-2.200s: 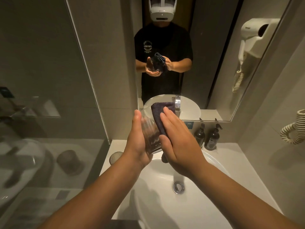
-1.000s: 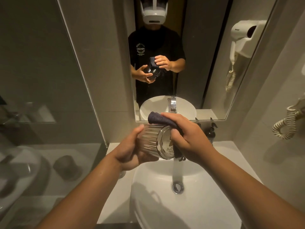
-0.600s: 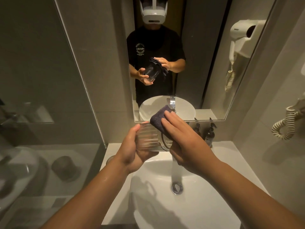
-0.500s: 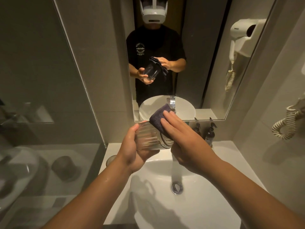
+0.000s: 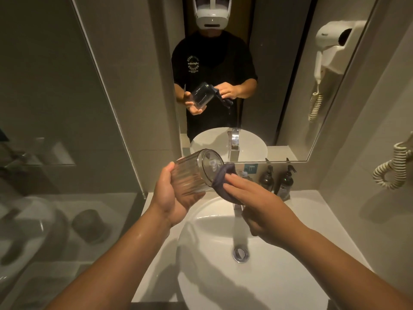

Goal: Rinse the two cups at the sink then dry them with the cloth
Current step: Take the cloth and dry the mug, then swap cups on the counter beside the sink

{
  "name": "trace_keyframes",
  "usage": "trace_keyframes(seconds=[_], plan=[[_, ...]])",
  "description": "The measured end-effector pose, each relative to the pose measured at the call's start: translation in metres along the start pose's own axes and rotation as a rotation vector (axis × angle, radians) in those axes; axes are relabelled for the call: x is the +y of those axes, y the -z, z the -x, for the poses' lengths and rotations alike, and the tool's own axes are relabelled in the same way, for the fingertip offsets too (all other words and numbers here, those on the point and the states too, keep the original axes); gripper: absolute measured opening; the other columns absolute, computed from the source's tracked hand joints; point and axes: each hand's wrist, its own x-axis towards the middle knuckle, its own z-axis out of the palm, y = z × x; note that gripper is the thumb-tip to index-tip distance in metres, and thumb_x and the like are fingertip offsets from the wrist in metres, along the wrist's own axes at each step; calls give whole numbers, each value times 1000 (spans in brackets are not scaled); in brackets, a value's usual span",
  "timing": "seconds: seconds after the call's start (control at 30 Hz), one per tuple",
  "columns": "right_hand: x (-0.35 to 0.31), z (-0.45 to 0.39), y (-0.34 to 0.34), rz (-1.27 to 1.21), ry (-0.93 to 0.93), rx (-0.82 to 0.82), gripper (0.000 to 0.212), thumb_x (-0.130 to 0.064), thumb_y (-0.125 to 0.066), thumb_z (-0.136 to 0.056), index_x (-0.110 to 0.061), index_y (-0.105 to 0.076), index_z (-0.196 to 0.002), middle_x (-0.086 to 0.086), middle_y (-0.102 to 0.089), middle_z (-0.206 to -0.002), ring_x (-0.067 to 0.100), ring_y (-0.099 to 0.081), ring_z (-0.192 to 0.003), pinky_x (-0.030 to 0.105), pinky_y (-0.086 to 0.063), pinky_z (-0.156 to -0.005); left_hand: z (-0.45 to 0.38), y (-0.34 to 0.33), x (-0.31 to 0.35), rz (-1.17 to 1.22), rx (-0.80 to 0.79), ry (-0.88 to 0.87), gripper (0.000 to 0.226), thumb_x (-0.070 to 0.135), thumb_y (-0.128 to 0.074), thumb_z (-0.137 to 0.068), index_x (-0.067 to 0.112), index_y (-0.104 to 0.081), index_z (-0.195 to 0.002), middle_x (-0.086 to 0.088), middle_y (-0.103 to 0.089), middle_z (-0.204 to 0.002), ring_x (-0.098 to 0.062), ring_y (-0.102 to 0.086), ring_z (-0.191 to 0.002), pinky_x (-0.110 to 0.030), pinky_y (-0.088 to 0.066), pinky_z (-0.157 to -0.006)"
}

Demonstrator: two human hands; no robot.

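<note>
My left hand (image 5: 173,198) grips a clear ribbed glass cup (image 5: 192,173) on its side above the white sink (image 5: 290,276), one round end turned up toward the mirror. My right hand (image 5: 261,204) holds a dark cloth (image 5: 221,180) against the lower right edge of that end, fingers stretched over the cloth. The rest of the cloth hangs under my palm. The second cup is hidden behind my left arm; only its dim reflection (image 5: 88,222) shows in the glass panel on the left.
The faucet spout (image 5: 238,208) sits just under my right hand, the drain (image 5: 240,253) below it. Two dark pump bottles (image 5: 276,181) stand at the counter's back. A coiled cord (image 5: 393,168) hangs on the right wall. A glass panel (image 5: 107,104) closes the left side.
The cloth has slid from over the top of the cup's end down to its lower right edge. My left hand has tipped the cup so the bare round end shows.
</note>
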Motion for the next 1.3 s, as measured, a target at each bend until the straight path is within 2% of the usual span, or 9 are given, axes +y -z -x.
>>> trace_keyframes(seconds=[0.1,0.17,0.27,0.47,0.57,0.7,0.9,1.07,1.3], plan=[[5,17,-5,-201,-260,-104,67,6,-49,-81,-29,-49,-139,-28,-42,-138,-1,-41,-129,-3,-21,-98,2,12,2,-20,46,-26,47,51,-37,-100,20,-72,-104,-12,-74,-102,-27,-69,-86,-35,-57,-64],[9,31,-13,-339,-448,-188,63,3,-44,-85,-35,-54,-133,-42,-56,-108,-8,-59,-99,-2,-36,-76,5,20,-2,-57,50,-57,41,49,-36,-101,25,-69,-106,-7,-75,-99,-24,-70,-83,-36,-56,-66],[8,50,-23,-548,-678,-230,58,3,-40,-87,-38,-61,-122,-25,-65,-74,-7,-59,-60,11,-41,-58,12,29,-11,-206,37,-98,32,45,-36,-103,35,-65,-112,-1,-76,-103,-21,-73,-88,-41,-58,-70],[-8,85,-52,-522,-864,-257,53,2,-37,-85,-42,-62,-100,-3,-63,-62,13,-59,-50,23,-44,-51,29,56,-36,-849,-37,-218,55,64,-50,-79,50,-48,-132,-3,-56,-133,-21,-60,-115,-29,-50,-89],[-22,108,-72,-364,-878,-331,54,-1,-37,-89,-36,-52,-128,-1,-69,-98,11,-62,-70,18,-46,-62,44,60,-49,-1166,-106,-291,55,54,-54,-88,50,-38,-141,8,-42,-137,-4,-55,-104,-18,-43,-77],[-41,140,-97,-122,-831,-427,47,-7,-44,-95,-22,-42,-139,1,-46,-143,19,-49,-124,22,-36,-99,69,69,-69,-1434,-176,-329,60,59,-54,-84,53,-37,-142,16,-36,-139,-3,-52,-108,-30,-50,-87],[-65,192,-150,143,-647,-588,37,-28,-45,-98,-19,-40,-134,3,-47,-139,20,-44,-123,31,-33,-104,110,80,-98,-1585,-210,-380,68,68,-50,-78,55,-36,-143,13,-32,-152,-11,-53,-115,-37,-54,-91],[-70,211,-167,282,-616,-683,80,-66,-30,-93,-17,-7,-152,10,-7,-162,34,-2,-148,58,-1,-116,147,83,-119,-1689,-169,-411,69,69,-47,-78,50,-37,-144,6,-37,-152,-16,-53,-122,-38,-55,-88],[-62,191,-120,-69,-565,-437,92,-67,-49,-85,-26,-3,-153,0,0,-163,22,-4,-149,44,-7,-118,194,86,-131,-1723,-78,-427,94,77,-51,-70,32,-30,-150,-4,-40,-153,-25,-47,-136,-47,-52,-99]])
